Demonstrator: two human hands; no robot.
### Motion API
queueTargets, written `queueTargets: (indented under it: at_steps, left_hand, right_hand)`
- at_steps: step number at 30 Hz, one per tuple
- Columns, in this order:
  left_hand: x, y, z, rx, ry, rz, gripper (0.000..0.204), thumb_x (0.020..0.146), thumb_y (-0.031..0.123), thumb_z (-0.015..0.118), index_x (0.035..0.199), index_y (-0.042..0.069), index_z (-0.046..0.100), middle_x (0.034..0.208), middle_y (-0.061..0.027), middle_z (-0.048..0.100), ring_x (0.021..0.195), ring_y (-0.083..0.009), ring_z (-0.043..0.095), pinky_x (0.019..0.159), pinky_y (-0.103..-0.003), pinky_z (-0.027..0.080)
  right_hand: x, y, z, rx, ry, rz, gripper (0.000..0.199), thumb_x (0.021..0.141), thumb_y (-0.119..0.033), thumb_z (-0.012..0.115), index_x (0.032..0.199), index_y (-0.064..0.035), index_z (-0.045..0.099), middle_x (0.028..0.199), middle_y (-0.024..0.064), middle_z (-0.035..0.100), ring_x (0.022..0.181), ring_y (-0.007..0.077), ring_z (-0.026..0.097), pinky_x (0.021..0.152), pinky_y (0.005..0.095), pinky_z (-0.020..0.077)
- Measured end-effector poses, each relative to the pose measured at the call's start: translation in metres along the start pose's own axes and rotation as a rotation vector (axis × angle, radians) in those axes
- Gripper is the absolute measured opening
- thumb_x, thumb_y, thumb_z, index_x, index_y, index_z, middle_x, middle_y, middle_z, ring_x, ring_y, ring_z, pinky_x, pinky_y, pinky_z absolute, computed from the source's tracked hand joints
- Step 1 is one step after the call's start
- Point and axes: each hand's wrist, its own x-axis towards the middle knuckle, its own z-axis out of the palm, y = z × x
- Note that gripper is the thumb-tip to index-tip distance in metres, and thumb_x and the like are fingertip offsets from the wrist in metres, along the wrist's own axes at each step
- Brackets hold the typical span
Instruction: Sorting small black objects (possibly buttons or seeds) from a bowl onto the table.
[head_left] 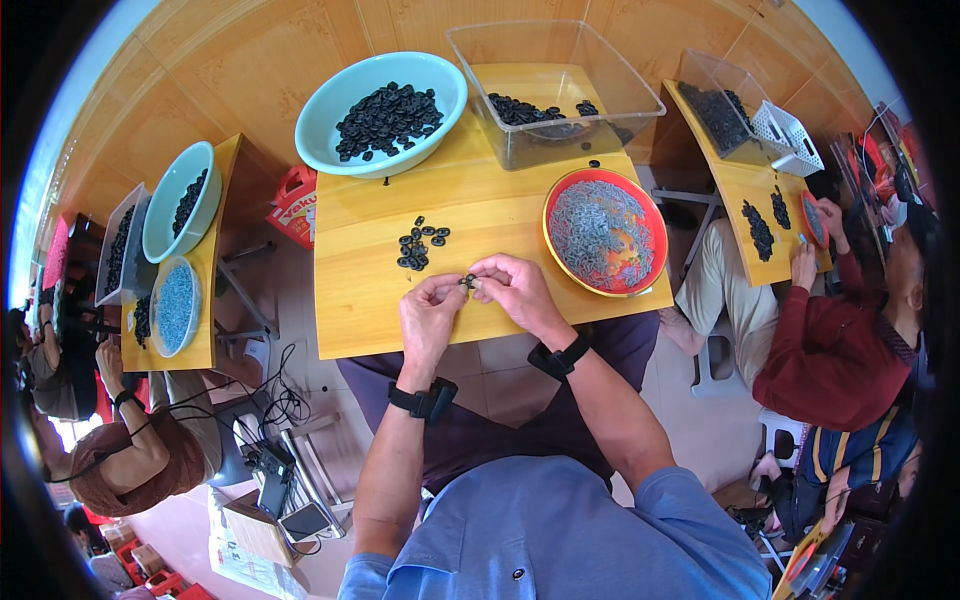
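Just over the desk, close to its near edge, the left hand and right hand meet, each grip pinched on one small black piece held between the fingertips. Some of it is hidden by the fingers. Beyond the left hand lies a loose cluster of black pieces. On the right, near the right hand, sits a red bowl of grey bits. Farther back, a teal basin and a clear bin hold more black pieces.

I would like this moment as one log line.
left hand: pinching small black piece | right hand: pinching same piece | nearby: loose black pieces, red bowl
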Motion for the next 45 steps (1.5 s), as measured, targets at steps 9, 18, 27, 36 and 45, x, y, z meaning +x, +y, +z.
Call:
queueTargets:
  at_steps: [9, 18, 27, 36, 45]
  left_hand:
    - [0.002, 0.006, -0.003, -0.039, -0.052, -0.075, 0.017, 0.092, 0.003, 0.068, 0.105, -0.008, 0.069, 0.09, -0.0088, 0.073, 0.076, -0.0098, 0.067, 0.07, -0.021, 0.053]
    - [0.003, 0.008, -0.003, -0.033, -0.023, -0.113, 0.018, 0.091, 0.001, 0.067, 0.105, -0.01, 0.068, 0.089, -0.0115, 0.073, 0.075, -0.0123, 0.068, 0.07, -0.022, 0.055]
    - [0.003, 0.013, -0.003, -0.057, -0.042, -0.148, 0.016, 0.09, 0.001, 0.069, 0.103, -0.009, 0.069, 0.087, -0.0116, 0.073, 0.074, -0.0125, 0.068, 0.068, -0.022, 0.055]
    - [0.0, 0.009, -0.003, -0.047, -0.062, -0.112, 0.02, 0.087, 0.004, 0.073, 0.105, -0.006, 0.069, 0.078, -0.0063, 0.071, 0.069, -0.0074, 0.063, 0.063, -0.02, 0.051]
    - [-0.007, 0.01, -0.003, 0.245, -0.178, 0.131, 0.03, 0.082, 0.002, 0.078, 0.11, 0.0, 0.068, 0.074, 0.0035, 0.062, 0.065, -0.0041, 0.053, 0.06, -0.022, 0.048]
  right_hand:
    - [0.0, -0.002, 0.0, -0.023, 0.011, -0.012, 0.011, 0.092, 0.0, 0.063, 0.102, 0.0055, 0.066, 0.088, 0.0076, 0.071, 0.075, 0.011, 0.069, 0.067, 0.0249, 0.0564]
    - [0.002, -0.002, -0.002, 0.013, -0.007, 0.007, 0.011, 0.092, -0.001, 0.064, 0.1, 0.0053, 0.066, 0.084, 0.0075, 0.071, 0.072, 0.0111, 0.068, 0.065, 0.0249, 0.0558]
    - [0.005, 0.001, -0.003, 0.03, -0.022, 0.021, 0.009, 0.092, -0.002, 0.065, 0.097, 0.0048, 0.065, 0.082, 0.0079, 0.07, 0.069, 0.011, 0.067, 0.064, 0.0248, 0.0547]
    - [0.008, 0.002, -0.003, -0.001, -0.059, -0.004, 0.009, 0.092, -0.002, 0.064, 0.099, 0.0036, 0.064, 0.082, 0.0073, 0.07, 0.067, 0.0099, 0.065, 0.06, 0.0241, 0.0526]
    - [0.004, -0.008, -0.008, -0.027, -0.076, 0.107, 0.011, 0.088, -0.003, 0.066, 0.096, 0.0009, 0.058, 0.077, 0.0049, 0.065, 0.058, 0.0077, 0.059, 0.049, 0.0225, 0.0445]
